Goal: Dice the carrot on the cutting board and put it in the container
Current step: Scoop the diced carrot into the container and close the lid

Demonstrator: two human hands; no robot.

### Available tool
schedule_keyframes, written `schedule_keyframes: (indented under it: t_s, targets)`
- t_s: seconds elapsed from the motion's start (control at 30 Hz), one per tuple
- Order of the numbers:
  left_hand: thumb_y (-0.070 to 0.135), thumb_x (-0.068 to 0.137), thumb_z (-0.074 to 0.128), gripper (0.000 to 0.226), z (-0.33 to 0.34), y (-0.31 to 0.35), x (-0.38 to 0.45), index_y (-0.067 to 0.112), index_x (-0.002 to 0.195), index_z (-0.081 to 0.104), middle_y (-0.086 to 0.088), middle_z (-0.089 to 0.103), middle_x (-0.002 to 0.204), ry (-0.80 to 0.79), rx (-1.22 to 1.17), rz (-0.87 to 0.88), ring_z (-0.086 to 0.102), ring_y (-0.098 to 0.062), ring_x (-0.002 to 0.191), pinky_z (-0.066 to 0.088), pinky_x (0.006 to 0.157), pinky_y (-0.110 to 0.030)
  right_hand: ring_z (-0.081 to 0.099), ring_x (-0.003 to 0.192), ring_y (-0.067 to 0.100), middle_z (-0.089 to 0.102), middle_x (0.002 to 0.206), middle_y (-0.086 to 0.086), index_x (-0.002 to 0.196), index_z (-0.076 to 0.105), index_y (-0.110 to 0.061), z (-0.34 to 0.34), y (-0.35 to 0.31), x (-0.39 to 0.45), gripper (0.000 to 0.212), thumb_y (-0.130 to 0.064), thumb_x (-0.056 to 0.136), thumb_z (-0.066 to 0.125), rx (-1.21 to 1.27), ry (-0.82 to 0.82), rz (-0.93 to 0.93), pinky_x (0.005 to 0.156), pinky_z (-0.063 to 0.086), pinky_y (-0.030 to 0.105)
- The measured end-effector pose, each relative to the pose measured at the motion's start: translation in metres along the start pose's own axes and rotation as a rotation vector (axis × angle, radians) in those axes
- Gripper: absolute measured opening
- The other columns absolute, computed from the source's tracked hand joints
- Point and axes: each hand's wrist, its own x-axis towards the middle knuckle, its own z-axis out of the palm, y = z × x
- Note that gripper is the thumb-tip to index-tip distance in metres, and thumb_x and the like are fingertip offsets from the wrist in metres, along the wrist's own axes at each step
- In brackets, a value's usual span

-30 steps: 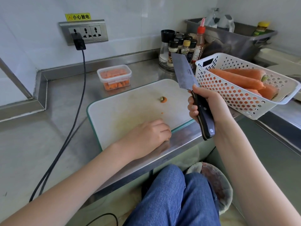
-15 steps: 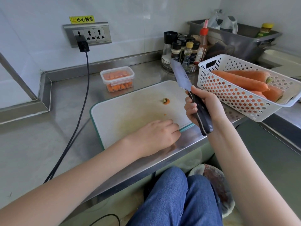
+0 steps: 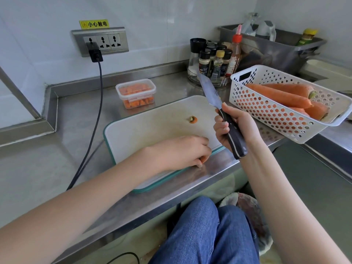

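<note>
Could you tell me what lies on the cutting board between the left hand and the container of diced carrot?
In the head view, only bare, stained cutting board lies between the left hand and the container; the carrot stub sits off to the right.
</note>
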Motion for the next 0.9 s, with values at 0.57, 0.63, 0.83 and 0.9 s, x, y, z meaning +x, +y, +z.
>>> schedule_keyframes:
  t_s: [0.57,0.63,0.83,0.9]
  targets:
    - [0.002,0.091,0.05,0.017,0.015,-0.011,0.011,0.007,0.098,0.065,-0.001,0.066,0.084,0.833,-0.58,-0.419,0.064,-0.015,0.075,0.052,0.075,-0.02,0.044,0.033,0.006,0.046,0.049,0.001,0.076,0.049,-0.008,0.007,0.002,0.017,0.017,-0.022,0.085,0.053,0.273,-0.147,0.031,0.031,0.037,0.014]
    - [0.016,0.087,0.062,0.007,0.017,-0.004,0.016,0.012,0.093,0.063,-0.001,0.068,0.08,0.883,-0.752,-0.439,0.066,-0.016,0.074,0.056,0.074,-0.033,0.043,0.032,0.007,0.045,0.049,0.001,0.072,0.048,-0.006,0.009,0.003,0.021,0.029,-0.025,0.094,0.048,0.279,-0.133,0.024,0.03,0.038,0.015]
    - [-0.003,0.076,0.072,0.016,0.014,0.001,0.029,0.006,0.07,0.06,-0.004,0.066,0.058,0.827,-1.341,-0.5,0.063,-0.017,0.053,0.056,0.059,-0.026,0.043,0.035,0.007,0.046,0.053,0.0,0.071,0.049,-0.008,0.012,0.003,0.025,0.033,-0.029,0.097,0.047,0.182,-0.057,-0.03,0.033,0.037,0.014]
    - [-0.002,0.081,0.067,0.007,0.016,-0.011,0.021,0.005,0.079,0.068,-0.009,0.07,0.07,0.826,-1.152,-0.512,0.065,-0.009,0.058,0.053,0.063,-0.018,0.043,0.037,0.009,0.045,0.058,0.001,0.08,0.048,-0.009,0.01,-0.002,0.018,0.022,-0.024,0.096,0.05,0.001,0.038,-0.085,0.035,0.038,0.015]
